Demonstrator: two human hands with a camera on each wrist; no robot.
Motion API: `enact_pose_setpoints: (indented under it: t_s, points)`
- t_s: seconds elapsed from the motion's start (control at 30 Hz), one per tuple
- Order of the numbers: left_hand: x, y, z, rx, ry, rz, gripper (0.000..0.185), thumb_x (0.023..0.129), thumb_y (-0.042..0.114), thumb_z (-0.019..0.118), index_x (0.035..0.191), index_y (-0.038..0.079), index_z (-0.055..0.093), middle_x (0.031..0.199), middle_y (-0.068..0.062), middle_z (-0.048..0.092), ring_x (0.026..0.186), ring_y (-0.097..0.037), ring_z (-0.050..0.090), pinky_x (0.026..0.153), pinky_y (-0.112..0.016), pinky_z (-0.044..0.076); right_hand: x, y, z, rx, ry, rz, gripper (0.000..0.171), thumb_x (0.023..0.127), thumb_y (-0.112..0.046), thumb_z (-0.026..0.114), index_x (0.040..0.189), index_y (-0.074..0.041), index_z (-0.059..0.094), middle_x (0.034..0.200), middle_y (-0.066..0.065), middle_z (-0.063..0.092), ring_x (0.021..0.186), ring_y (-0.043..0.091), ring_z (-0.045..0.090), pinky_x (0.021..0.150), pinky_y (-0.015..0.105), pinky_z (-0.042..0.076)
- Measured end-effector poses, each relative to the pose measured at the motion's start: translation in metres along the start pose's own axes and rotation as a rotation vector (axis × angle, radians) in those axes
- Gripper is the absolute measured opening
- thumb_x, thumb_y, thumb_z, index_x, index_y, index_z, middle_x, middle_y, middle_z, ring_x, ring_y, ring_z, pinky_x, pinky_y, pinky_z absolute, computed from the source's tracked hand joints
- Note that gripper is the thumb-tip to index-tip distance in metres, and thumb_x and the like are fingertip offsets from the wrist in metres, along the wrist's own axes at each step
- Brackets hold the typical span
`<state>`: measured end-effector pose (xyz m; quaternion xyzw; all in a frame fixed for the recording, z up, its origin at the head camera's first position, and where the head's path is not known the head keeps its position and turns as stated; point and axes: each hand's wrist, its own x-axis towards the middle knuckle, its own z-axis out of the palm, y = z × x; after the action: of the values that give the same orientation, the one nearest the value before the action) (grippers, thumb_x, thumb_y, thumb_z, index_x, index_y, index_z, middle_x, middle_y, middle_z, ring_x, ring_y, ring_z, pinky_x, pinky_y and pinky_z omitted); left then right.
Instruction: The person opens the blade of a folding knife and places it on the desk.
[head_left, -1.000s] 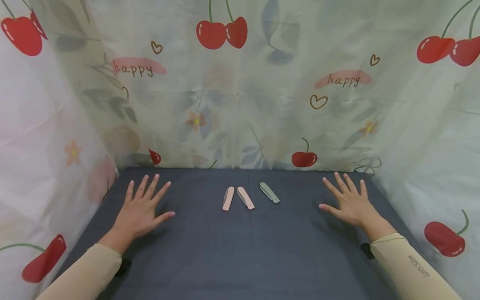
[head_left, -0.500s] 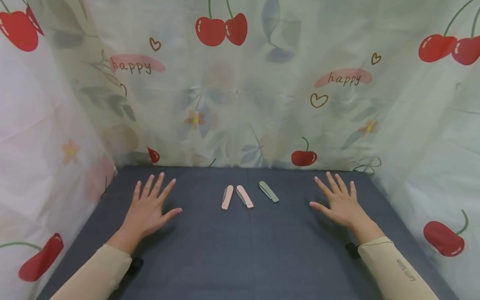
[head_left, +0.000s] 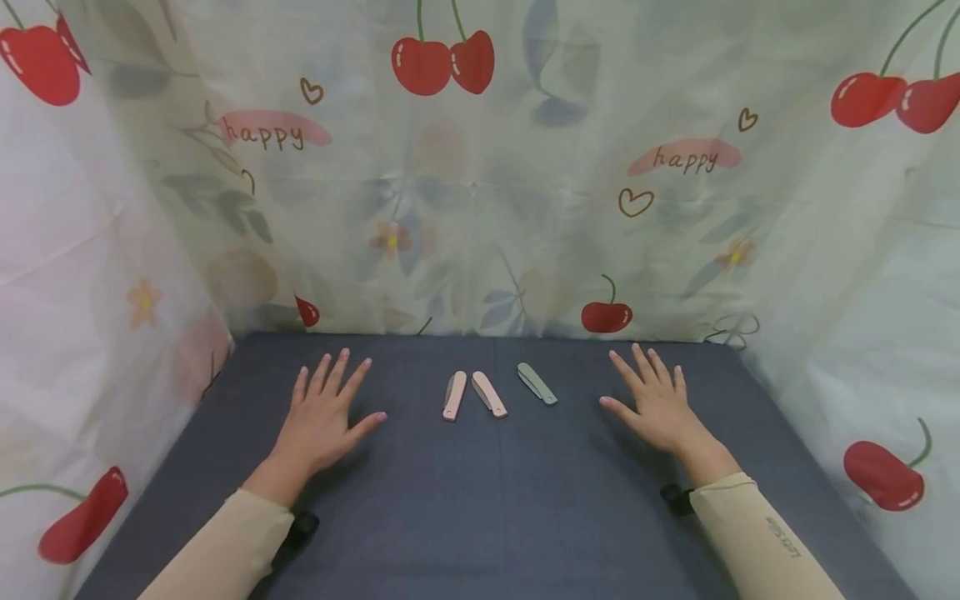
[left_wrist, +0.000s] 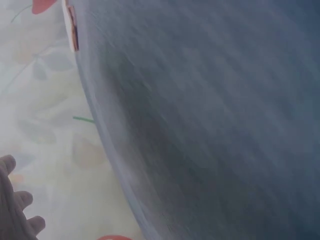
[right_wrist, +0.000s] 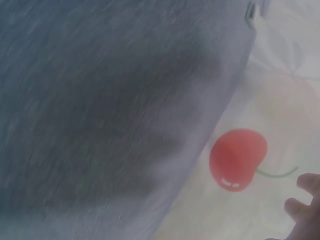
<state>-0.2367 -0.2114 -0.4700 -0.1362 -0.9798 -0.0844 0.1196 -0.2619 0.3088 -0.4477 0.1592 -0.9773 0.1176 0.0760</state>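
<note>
Three small folded pocket knives lie on the dark cloth in the head view. One pink knife [head_left: 454,396] leans slightly right at its top, and a second pink knife [head_left: 490,394] slants the other way beside it. To their right is the green knife [head_left: 537,384]. My left hand [head_left: 318,429], fingers spread and palm down, hovers left of the pink pair and holds nothing. Likewise spread and bare, my right hand [head_left: 658,408] is over the cloth right of the green knife. Fingertips [left_wrist: 24,199] show at the left wrist view's edge, others [right_wrist: 298,207] in the right wrist view.
A dark blue-grey cloth [head_left: 480,508] covers the table. Behind it and along both sides hangs a pale curtain [head_left: 480,250] printed with cherries, leaves and "happy". A black wrist strap [head_left: 302,530] shows under the left sleeve, another black strap [head_left: 677,500] under the right.
Both hands have drifted inward toward the knives, the left one rightward and the right one leftward, fingers still spread. The knives have stayed in place.
</note>
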Motion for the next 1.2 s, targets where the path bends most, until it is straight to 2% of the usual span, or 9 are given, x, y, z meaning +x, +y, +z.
enact_pose_setpoints:
  t_s: [0.17, 0.43, 0.8, 0.97, 1.2]
  points:
    - [0.005, 0.011, 0.004, -0.027, 0.01, -0.01, 0.091, 0.091, 0.077, 0.043, 0.161, 0.022, 0.021, 0.166, -0.017, 0.012, 0.15, -0.043, 0.011, 0.116, -0.063, 0.002, 0.007, -0.008, 0.007, 0.028, 0.004, -0.011, 0.082, 0.096, -0.06, 0.054, 0.161, -0.022, 0.021, 0.165, 0.021, 0.007, 0.15, 0.046, 0.003, 0.109, 0.074, -0.001]
    - [0.02, 0.031, 0.006, -0.09, -0.013, -0.025, 0.089, 0.093, 0.075, 0.042, 0.16, 0.02, 0.023, 0.166, -0.015, 0.013, 0.151, -0.04, 0.01, 0.117, -0.062, 0.003, 0.018, -0.023, 0.009, 0.064, -0.009, 0.006, 0.079, 0.098, -0.059, 0.052, 0.16, -0.02, 0.023, 0.166, 0.021, 0.007, 0.15, 0.045, 0.004, 0.11, 0.073, 0.001]
    - [0.039, 0.056, 0.011, -0.158, -0.019, -0.035, 0.078, 0.098, 0.062, 0.05, 0.157, 0.015, 0.031, 0.162, -0.017, 0.027, 0.148, -0.039, 0.022, 0.117, -0.061, 0.011, 0.037, -0.035, 0.021, 0.199, -0.016, 0.026, 0.075, 0.1, -0.055, 0.052, 0.159, -0.018, 0.026, 0.165, 0.022, 0.011, 0.15, 0.045, 0.004, 0.112, 0.07, 0.002]
    - [0.046, 0.063, 0.018, -0.19, -0.005, -0.025, 0.074, 0.099, 0.058, 0.052, 0.156, 0.014, 0.034, 0.16, -0.017, 0.032, 0.147, -0.037, 0.027, 0.118, -0.057, 0.015, 0.044, -0.04, 0.027, 0.246, -0.021, 0.018, 0.073, 0.101, -0.055, 0.049, 0.159, -0.016, 0.026, 0.164, 0.023, 0.014, 0.149, 0.046, 0.008, 0.112, 0.07, 0.009]
    - [0.053, 0.075, 0.026, -0.22, 0.03, -0.015, 0.065, 0.102, 0.053, 0.05, 0.152, 0.011, 0.042, 0.154, -0.015, 0.043, 0.141, -0.034, 0.038, 0.115, -0.054, 0.026, 0.058, -0.052, 0.038, 0.342, 0.015, 0.006, 0.067, 0.103, -0.045, 0.052, 0.154, -0.006, 0.034, 0.157, 0.025, 0.029, 0.143, 0.048, 0.024, 0.111, 0.065, 0.024]
